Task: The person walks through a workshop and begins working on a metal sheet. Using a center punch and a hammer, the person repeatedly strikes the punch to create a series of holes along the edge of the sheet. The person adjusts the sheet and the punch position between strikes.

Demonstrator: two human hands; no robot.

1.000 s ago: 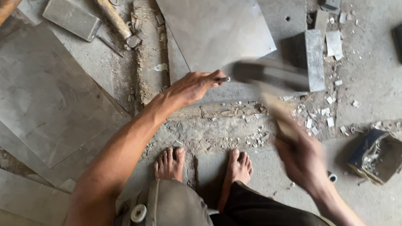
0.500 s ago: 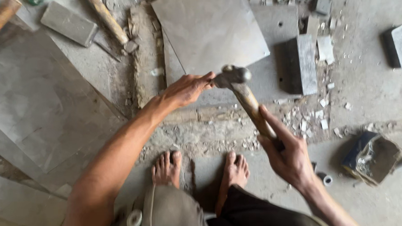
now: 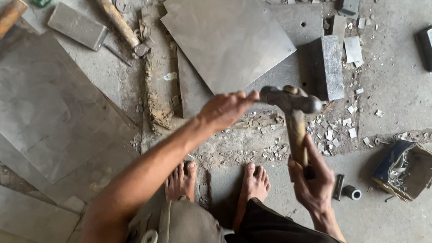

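Down at the floor, the right hand (image 3: 311,178) was clamped around the wooden handle of a hammer (image 3: 293,115), whose metal head sat at about twelve o'clock from that hand, just beside the fingertips of the left hand (image 3: 224,109). The left hand was curled with fingers together, pinching something against the edge of a grey stone slab (image 3: 227,36); what it pinched was too small to tell. The slab lay tilted across a second, darker slab (image 3: 294,30) at twelve o'clock from the hands. Stone chips (image 3: 330,133) were scattered at three o'clock from the hammer head, near a small upright grey block (image 3: 331,65). Two bare feet (image 3: 218,182) stood at six o'clock from the left hand, on the concrete floor (image 3: 398,79). At four o'clock from the right hand sat an open cardboard box (image 3: 407,169) with small metal pieces inside, and just beside the hand lay a short metal tube (image 3: 351,192). A large flat tile (image 3: 45,104) filled the nine o'clock side, and another wooden tool handle (image 3: 117,21) lay at eleven o'clock.
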